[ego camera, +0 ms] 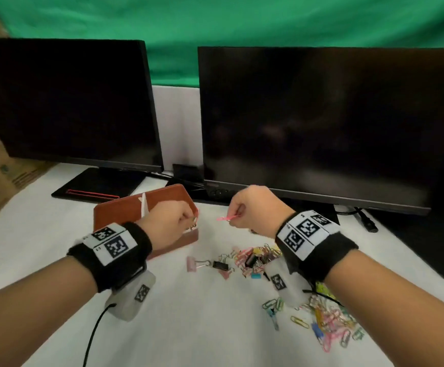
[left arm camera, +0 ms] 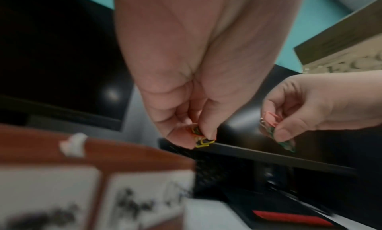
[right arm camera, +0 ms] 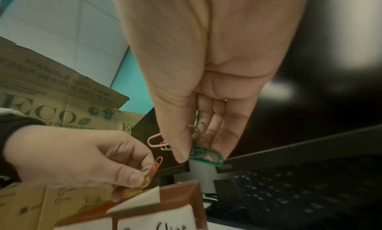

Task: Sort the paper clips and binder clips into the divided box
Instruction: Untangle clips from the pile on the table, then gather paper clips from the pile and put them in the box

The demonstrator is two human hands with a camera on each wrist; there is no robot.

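Left hand (ego camera: 168,218) grip pressed together, thumb and fingertips pinching a small bunch of paper clips (right arm camera: 152,171) (orange, yellow, green) right over the far-right corner of the brown divided box (ego camera: 125,207); whether the clips touch the rim is unclear. Right hand (ego camera: 255,207) grip also pinched tight on its own bunch of clips (right arm camera: 203,153), green ones at the fingertips, a pink one (ego camera: 224,218) sticking out left; it hovers above the counter (ego camera: 189,327) just right of the box. Box has a white divider and blurred handwritten labels on the front. Loose pile of mixed paper clips and binder clips (ego camera: 255,258) on the counter near the right wrist, a second scatter (ego camera: 326,321) closer in.
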